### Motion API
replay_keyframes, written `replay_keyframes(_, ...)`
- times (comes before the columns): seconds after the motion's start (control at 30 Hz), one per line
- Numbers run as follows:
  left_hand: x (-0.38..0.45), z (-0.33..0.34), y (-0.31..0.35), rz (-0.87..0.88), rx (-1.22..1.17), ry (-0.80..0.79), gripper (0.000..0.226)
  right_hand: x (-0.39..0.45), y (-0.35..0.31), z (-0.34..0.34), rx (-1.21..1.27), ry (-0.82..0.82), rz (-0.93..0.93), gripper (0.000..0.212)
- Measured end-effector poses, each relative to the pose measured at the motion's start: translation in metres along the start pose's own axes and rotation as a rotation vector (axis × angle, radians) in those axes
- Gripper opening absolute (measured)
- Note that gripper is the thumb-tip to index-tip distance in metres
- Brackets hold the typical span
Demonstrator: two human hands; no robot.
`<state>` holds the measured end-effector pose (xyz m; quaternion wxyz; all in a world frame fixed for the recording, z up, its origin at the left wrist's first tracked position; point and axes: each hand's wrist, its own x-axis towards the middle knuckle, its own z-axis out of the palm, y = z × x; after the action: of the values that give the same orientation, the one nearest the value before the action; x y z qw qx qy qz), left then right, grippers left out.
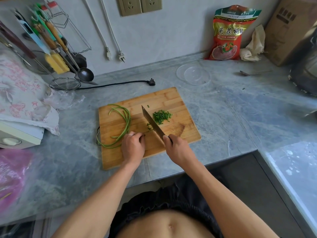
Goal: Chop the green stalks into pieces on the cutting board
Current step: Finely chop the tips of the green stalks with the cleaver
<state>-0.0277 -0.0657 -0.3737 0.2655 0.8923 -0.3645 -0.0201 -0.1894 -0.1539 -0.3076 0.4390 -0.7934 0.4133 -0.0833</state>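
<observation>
Long thin green stalks (123, 124) curve away from the left hand (133, 146) pinning them, right hand (178, 148) gripping the cleaver (151, 123).

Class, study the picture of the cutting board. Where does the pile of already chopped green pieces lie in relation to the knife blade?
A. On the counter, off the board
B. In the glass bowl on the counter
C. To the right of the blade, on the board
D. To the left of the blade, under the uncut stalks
C: the chopped pieces lie on the cutting board right of the knife, while the uncut stalks curve on its left.
</observation>
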Motion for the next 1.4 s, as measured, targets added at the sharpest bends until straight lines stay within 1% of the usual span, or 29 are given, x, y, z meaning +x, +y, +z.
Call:
replay_keyframes(0.1,0.008,0.0,0.005,-0.095,-0.097,-0.052,0.014,0.002,0.003,-0.011,-0.004,0.007,-0.036,0.044)
replay_keyframes(0.2,0.019,-0.002,0.004,-0.269,-0.287,-0.136,0.016,0.001,0.004,-0.018,-0.008,0.003,-0.056,0.047)
replay_keyframes(0.27,0.024,-0.008,0.005,-0.372,-0.412,-0.131,0.02,0.0,0.006,-0.02,0.009,0.001,-0.061,0.049)
replay_keyframes(0.33,0.022,-0.015,0.005,-0.388,-0.448,-0.11,0.021,0.0,0.009,-0.022,0.027,-0.001,-0.063,0.05)
replay_keyframes(0.4,0.016,-0.021,0.002,-0.338,-0.402,-0.094,0.022,0.0,0.011,-0.022,0.023,-0.006,-0.078,0.05)
replay_keyframes(0.53,-0.001,-0.023,-0.008,-0.152,-0.284,-0.074,0.019,-0.005,0.01,-0.019,-0.022,-0.027,-0.125,0.047)
replay_keyframes(0.57,-0.003,-0.022,-0.008,-0.128,-0.274,-0.071,0.019,-0.007,0.009,-0.018,-0.025,-0.037,-0.129,0.047)
replay_keyframes(0.7,-0.003,-0.018,-0.007,-0.13,-0.295,-0.04,0.017,-0.013,0.007,-0.012,-0.034,-0.058,-0.147,0.047)
replay_keyframes(0.8,-0.004,-0.014,-0.008,-0.097,-0.267,-0.029,0.016,-0.013,0.006,-0.008,-0.035,-0.067,-0.138,0.048)
replay_keyframes(0.93,-0.012,-0.011,-0.009,-0.017,-0.203,-0.015,0.023,-0.014,0.007,-0.004,-0.046,-0.075,-0.126,0.048)
replay_keyframes(1.03,-0.016,-0.012,-0.005,0.064,-0.069,-0.013,0.021,-0.016,0.008,-0.004,-0.059,-0.089,-0.112,0.047)
replay_keyframes(1.13,-0.019,-0.01,-0.001,0.076,0.061,-0.038,0.021,-0.016,0.009,-0.005,-0.064,-0.097,-0.111,0.046)
replay_keyframes(1.3,-0.019,-0.008,-0.002,0.042,0.139,-0.099,0.025,-0.021,0.006,0.0,-0.095,-0.099,-0.101,0.047)
replay_keyframes(1.4,-0.019,-0.008,-0.001,0.065,0.184,-0.105,0.023,-0.024,0.005,0.003,-0.129,-0.088,-0.086,0.046)
